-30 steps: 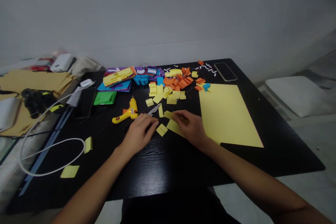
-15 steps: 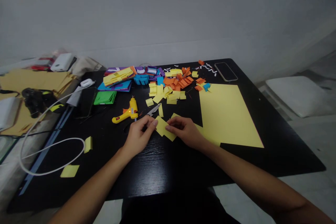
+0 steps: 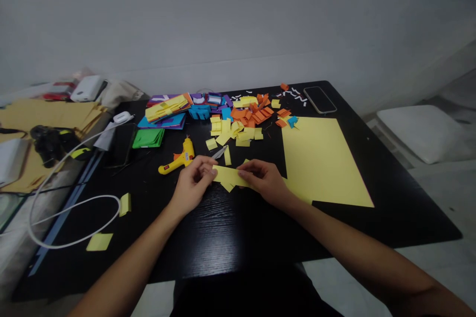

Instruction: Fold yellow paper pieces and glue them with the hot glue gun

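Cable (image 3: 74, 208) loops at the frame's left; toward centre a yellow glue gun (image 3: 177, 158) lies above the left hand (image 3: 191, 185), which pinches a yellow paper strip (image 3: 228, 176) together with the right hand (image 3: 266, 182), mid-frame; a yellow sheet (image 3: 323, 163) lies right.

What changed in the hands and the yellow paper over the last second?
Both hands lifted off the table. The left hand and right hand took up the small yellow paper piece, which earlier lay flat, and now pinch it between them. Glue gun, scissors, big yellow sheet, scrap pile and phone stayed put.
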{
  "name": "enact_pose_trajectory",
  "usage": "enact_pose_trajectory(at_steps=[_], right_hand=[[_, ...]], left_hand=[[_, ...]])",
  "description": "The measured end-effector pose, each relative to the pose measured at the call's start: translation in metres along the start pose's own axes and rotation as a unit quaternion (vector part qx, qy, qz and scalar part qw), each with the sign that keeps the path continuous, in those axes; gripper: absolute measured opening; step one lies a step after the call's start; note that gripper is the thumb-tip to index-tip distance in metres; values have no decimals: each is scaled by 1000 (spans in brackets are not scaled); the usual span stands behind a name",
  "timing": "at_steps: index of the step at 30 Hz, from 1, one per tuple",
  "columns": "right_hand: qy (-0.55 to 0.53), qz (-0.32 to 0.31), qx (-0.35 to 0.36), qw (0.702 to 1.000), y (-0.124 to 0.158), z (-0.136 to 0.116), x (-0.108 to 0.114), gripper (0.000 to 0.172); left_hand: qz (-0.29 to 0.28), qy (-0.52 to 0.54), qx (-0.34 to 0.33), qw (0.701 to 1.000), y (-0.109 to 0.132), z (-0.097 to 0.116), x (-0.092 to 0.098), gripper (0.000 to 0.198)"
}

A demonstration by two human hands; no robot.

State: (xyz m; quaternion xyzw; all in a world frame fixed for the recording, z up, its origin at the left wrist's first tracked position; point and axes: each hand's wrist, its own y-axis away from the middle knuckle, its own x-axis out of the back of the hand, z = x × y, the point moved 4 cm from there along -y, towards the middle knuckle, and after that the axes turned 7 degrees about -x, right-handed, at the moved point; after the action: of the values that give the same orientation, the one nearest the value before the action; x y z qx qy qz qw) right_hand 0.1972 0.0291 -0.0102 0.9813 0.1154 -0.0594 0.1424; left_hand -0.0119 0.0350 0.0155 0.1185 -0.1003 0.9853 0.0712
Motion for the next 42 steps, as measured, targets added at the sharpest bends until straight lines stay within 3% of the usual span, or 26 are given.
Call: enact_pose_trajectory(at_steps=[6, 15, 27, 33, 38, 42], right_hand=[[92, 3, 49, 995, 3, -4, -2, 20], [-58, 73, 28, 995, -6, -1, 9, 29], [-55, 43, 32, 997, -6, -1, 8, 28], [6, -42, 49, 998, 5, -5, -4, 60], [66, -10, 61, 996, 6, -1, -3, 45], [47, 7, 57, 997, 3, -2, 0, 43]], left_hand=[[-3, -2, -17, 1000, 0, 3, -6, 17], [80, 16, -36, 996, -2, 4, 4, 14], [112, 38, -20, 993, -3, 2, 5, 17], [91, 25, -11, 995, -2, 0, 2, 18], [41, 25, -9, 999, -1, 1, -3, 16], [-24, 68, -1, 997, 1, 2, -8, 23]])
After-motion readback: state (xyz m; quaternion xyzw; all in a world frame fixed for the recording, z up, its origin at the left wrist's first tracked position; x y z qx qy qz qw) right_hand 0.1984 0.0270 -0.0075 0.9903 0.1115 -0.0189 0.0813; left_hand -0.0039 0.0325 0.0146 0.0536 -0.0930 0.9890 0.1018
